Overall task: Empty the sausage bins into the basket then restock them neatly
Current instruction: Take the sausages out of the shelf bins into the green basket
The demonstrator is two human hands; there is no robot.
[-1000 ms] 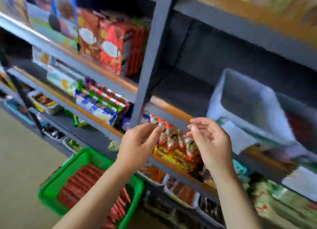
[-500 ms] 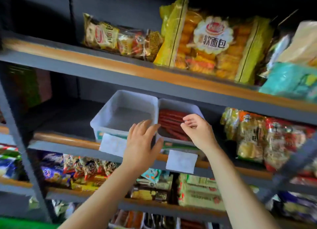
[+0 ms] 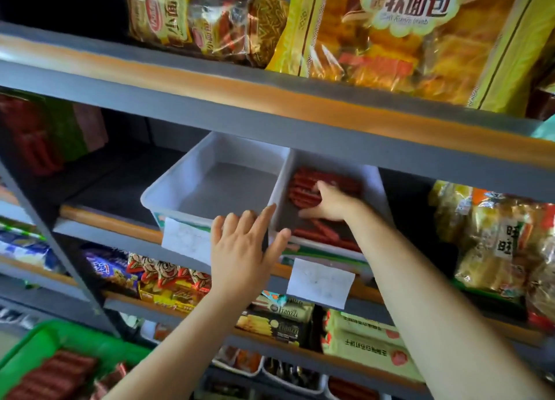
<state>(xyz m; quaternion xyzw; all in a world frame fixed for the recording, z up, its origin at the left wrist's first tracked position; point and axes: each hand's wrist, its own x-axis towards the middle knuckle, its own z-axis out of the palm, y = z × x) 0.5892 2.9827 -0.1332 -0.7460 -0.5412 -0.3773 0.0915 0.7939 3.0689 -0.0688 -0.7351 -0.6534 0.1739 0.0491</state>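
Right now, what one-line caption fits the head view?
Right hand reaches among sausages in the right bin; left hand at the empty left bin.

Red sausages [image 3: 318, 186] in white bins [image 3: 192, 171], a green basket [image 3: 45, 336], seemingly yellow-patterned bread bags [image 3: 405, 39].

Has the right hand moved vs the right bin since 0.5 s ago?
Yes. The right hand went forward over the front rim of the right bin and now lies inside it on the sausages.
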